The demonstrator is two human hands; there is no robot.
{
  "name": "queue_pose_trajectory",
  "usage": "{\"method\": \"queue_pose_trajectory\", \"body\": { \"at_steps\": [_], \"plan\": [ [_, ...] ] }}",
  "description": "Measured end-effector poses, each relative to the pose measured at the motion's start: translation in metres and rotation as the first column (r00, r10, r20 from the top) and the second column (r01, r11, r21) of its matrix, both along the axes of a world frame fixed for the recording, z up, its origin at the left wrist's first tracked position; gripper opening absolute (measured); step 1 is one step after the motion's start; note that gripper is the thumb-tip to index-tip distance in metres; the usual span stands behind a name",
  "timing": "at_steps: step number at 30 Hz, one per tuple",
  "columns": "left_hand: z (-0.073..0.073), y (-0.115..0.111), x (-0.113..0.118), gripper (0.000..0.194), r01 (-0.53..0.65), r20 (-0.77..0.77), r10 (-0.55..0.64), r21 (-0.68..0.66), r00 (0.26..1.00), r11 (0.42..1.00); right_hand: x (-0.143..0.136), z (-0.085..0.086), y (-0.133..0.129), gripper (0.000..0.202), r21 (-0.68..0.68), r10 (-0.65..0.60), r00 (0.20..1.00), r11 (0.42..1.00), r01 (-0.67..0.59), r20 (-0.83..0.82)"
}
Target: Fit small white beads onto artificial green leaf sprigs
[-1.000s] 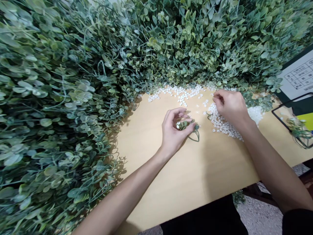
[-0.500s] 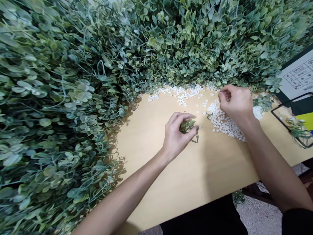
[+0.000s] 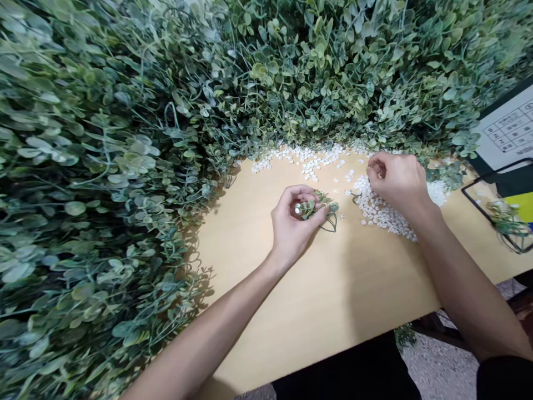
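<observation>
My left hand (image 3: pixel 295 222) is closed around a sprig of artificial greenery (image 3: pixel 310 209), held just above the table. Small green leaves and a white tip show between the fingers, and a looped green stem sticks out to the right. My right hand (image 3: pixel 395 176) hovers over a pile of small white plastic pieces (image 3: pixel 385 216), thumb and fingertips pinched together. Whatever those fingertips hold is too small to make out. Between the hands, a few star-shaped white bits and a short green stem piece (image 3: pixel 356 196) lie on the wood.
Dense artificial foliage (image 3: pixel 137 139) piles up along the left and back of the light wooden table (image 3: pixel 266 311). More white pieces (image 3: pixel 310 161) are strewn at the back. On the right stand a printed sheet (image 3: pixel 508 130), a black wire frame (image 3: pixel 470 191) and another green sprig (image 3: pixel 506 216).
My left hand has turned and shifted slightly left, so the sprig and its white tip show more. The right hand has moved a little down and left over the white pieces.
</observation>
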State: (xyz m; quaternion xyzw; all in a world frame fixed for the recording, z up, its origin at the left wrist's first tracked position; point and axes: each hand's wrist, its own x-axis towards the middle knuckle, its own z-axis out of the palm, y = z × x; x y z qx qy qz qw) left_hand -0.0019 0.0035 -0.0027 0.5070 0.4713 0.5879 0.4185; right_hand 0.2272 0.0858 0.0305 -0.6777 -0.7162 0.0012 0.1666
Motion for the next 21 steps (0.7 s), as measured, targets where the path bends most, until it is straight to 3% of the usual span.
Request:
{"method": "queue_pose_trajectory", "body": {
  "at_steps": [16, 21],
  "plan": [
    [0.0054, -0.0024, 0.0029, 0.023, -0.116, -0.01, 0.117, 0.065, 0.993, 0.991, -0.0016, -0.0002, 0.0006, 0.017, 0.007, -0.005, 0.999, 1.0, 0.005, -0.053],
    [0.0047, -0.0025, 0.003, 0.022, -0.091, 0.065, 0.091, 0.003, 0.994, 0.996, -0.001, -0.0023, 0.0006, 0.018, -0.007, 0.016, 0.998, 1.0, -0.017, -0.057]
  ]
}}
